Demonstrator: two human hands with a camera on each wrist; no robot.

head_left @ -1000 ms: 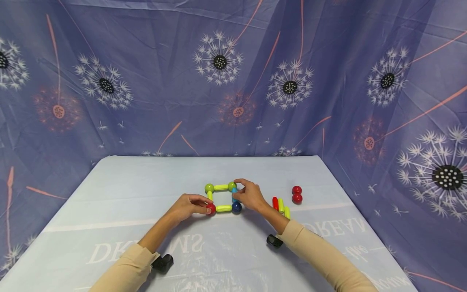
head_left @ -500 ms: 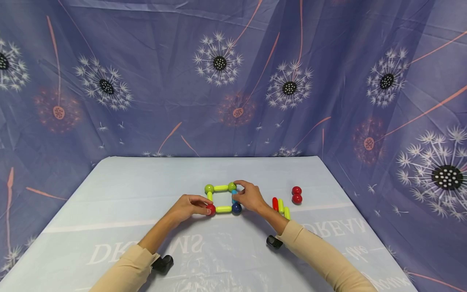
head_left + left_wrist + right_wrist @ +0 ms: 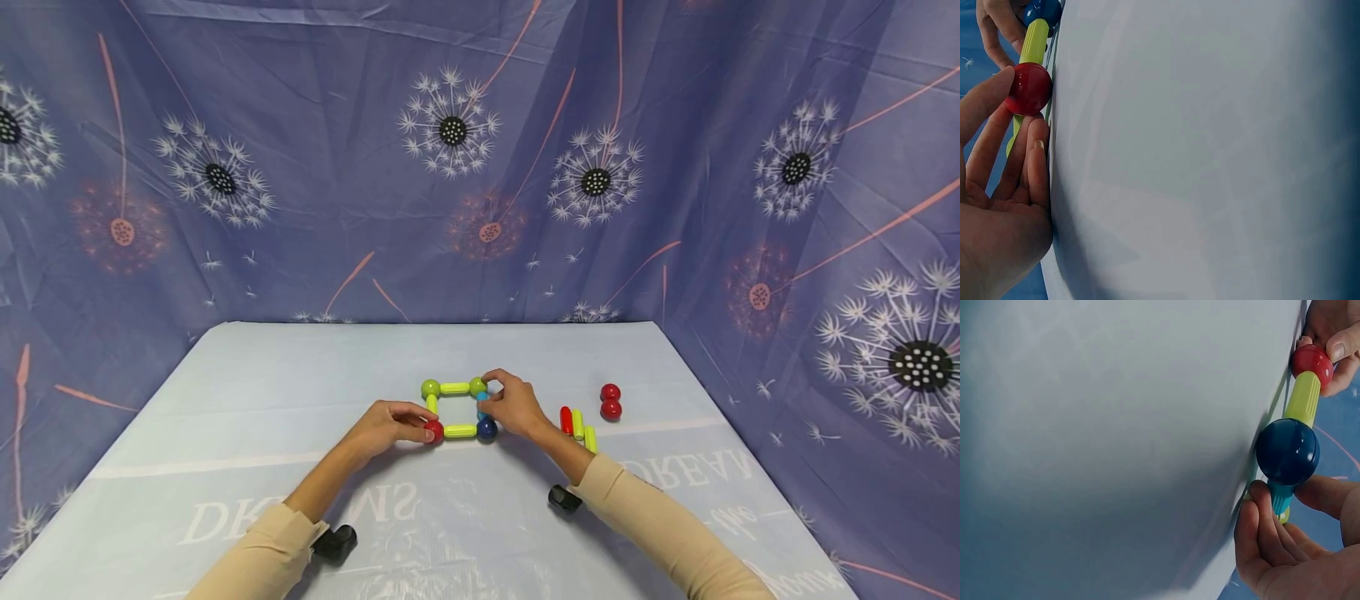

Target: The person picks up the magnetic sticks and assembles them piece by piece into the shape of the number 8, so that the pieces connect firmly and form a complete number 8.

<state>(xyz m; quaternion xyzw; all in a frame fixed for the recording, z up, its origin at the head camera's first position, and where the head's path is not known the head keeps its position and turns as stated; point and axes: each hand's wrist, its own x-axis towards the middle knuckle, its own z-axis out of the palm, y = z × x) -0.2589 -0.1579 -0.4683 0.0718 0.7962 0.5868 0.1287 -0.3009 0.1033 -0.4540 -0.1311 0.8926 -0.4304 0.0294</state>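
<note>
A square of rods and balls lies on the table in front of me in the head view. At its near left corner, my left hand (image 3: 386, 427) pinches a red ball (image 3: 1030, 89) between thumb and fingers. My right hand (image 3: 516, 403) grips the light blue rod (image 3: 1280, 499) on the right side, next to the dark blue ball (image 3: 1288, 451). A yellow-green rod (image 3: 461, 431) joins the red and dark blue balls. Two green balls, a left one (image 3: 431, 388) and a right one (image 3: 477, 385), form the far corners, with another yellow-green rod (image 3: 454, 388) between them.
Right of the square lie a red rod (image 3: 566, 420) and two yellow-green rods (image 3: 577, 423), partly behind the right forearm. Farther right, two red balls (image 3: 611, 409) sit together. A patterned purple curtain (image 3: 337, 167) stands behind the white-covered table (image 3: 300, 358).
</note>
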